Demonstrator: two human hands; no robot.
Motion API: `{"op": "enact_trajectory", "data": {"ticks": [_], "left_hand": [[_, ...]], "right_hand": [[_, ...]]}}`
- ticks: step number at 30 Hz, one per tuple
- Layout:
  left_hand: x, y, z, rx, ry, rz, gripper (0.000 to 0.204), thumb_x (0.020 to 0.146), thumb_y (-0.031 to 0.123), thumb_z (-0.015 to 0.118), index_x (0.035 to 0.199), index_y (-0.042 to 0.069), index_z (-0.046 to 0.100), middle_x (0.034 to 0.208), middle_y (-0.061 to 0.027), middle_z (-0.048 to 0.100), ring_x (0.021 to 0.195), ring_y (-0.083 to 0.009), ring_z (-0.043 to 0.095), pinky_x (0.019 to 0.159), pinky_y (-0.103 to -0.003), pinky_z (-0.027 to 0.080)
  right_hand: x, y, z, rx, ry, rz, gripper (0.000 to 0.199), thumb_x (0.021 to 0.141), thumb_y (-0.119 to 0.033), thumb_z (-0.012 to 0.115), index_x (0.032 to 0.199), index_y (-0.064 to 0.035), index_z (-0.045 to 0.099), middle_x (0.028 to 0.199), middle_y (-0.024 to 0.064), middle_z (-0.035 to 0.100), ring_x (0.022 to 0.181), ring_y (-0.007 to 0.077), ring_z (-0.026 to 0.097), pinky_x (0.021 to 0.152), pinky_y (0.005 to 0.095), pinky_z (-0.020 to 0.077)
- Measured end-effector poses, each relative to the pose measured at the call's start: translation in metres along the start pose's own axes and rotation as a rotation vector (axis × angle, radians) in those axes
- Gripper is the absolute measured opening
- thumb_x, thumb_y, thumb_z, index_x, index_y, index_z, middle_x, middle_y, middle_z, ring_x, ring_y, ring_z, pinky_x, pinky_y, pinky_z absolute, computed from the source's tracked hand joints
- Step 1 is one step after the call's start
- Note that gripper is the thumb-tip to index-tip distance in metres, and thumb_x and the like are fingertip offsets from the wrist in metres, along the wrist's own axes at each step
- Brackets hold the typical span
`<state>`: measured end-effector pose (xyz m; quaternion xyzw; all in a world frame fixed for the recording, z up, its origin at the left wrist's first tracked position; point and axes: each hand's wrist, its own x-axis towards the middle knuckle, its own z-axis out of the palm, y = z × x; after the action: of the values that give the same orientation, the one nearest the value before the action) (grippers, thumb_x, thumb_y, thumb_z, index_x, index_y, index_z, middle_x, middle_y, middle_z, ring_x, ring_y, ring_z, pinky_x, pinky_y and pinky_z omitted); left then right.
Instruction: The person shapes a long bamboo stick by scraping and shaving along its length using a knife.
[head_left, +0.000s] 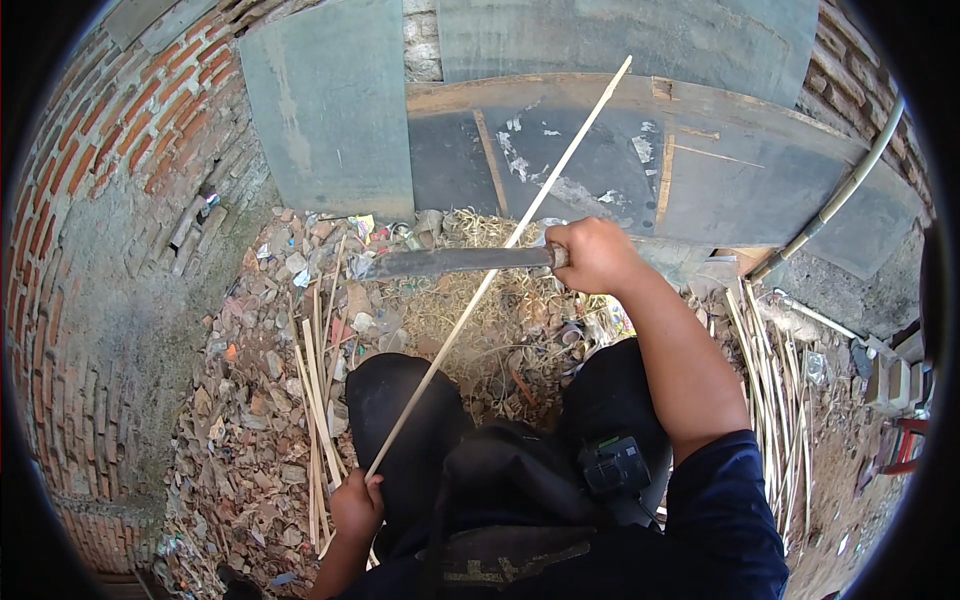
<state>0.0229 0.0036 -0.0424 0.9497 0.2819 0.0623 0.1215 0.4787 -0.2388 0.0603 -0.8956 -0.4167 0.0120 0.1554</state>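
Its near end clasped by the left hand [357,505], the stick [446,350] is crossed by the knife [440,262], gripped well apart in the right hand [597,255]; shallow strokes (never toward the left hand) are advised.

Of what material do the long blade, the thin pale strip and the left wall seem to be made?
Long blade: probably steel, dull; dark grey, thin and flat-sided.
Thin pale strip: likely bamboo or wood, matte; straw-coloured, its grain indistinct.
Left wall: apparently brick and mortar, rough; reddish courses show beside grey patches.
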Motion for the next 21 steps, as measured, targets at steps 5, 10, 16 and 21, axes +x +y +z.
{"op": "enact_trajectory", "data": {"ticks": [5, 10, 16, 21], "left_hand": [[-0.001, -0.003, 0.006, 0.047, 0.029, 0.016, 0.027, 0.095, 0.028, 0.067, 0.084, 0.005, 0.056, 0.068, -0.0209, 0.062, 0.061, -0.0446, 0.062, 0.054, -0.054, 0.048], [-0.001, 0.002, 0.002, 0.092, 0.043, 0.016, 0.028, 0.095, 0.028, 0.066, 0.083, 0.005, 0.055, 0.068, -0.0202, 0.061, 0.061, -0.044, 0.062, 0.054, -0.053, 0.048], [-0.005, 0.005, 0.001, 0.052, 0.082, 0.009, 0.027, 0.095, 0.028, 0.066, 0.084, 0.005, 0.056, 0.071, -0.0202, 0.062, 0.062, -0.0451, 0.062, 0.056, -0.054, 0.048], [0.001, 0.012, -0.003, 0.009, 0.065, -0.007, 0.025, 0.094, 0.027, 0.066, 0.086, 0.005, 0.057, 0.072, -0.0208, 0.062, 0.064, -0.046, 0.062, 0.058, -0.054, 0.048]], "right_hand": [[0.006, 0.02, 0.011, 0.079, 0.031, 0.107, 0.026, 0.074, -0.019, 0.07, 0.098, -0.0102, 0.07, 0.086, 0.0187, 0.072, 0.088, 0.0398, 0.07, 0.081, 0.0507, 0.0558], [0.007, 0.022, 0.002, 0.076, 0.09, 0.397, 0.027, 0.077, -0.023, 0.068, 0.101, -0.0099, 0.071, 0.096, 0.0178, 0.074, 0.094, 0.0381, 0.07, 0.084, 0.0493, 0.0564], [-0.003, -0.011, -0.003, -0.016, -0.162, 0.09, 0.028, 0.074, -0.022, 0.068, 0.1, -0.0119, 0.072, 0.093, 0.0179, 0.073, 0.093, 0.0383, 0.07, 0.082, 0.0484, 0.0564], [0.006, 0.037, 0.012, 0.205, -0.064, 0.304, 0.036, 0.073, -0.023, 0.069, 0.106, -0.0095, 0.072, 0.094, 0.0206, 0.073, 0.094, 0.0397, 0.069, 0.086, 0.0492, 0.0552]]}}
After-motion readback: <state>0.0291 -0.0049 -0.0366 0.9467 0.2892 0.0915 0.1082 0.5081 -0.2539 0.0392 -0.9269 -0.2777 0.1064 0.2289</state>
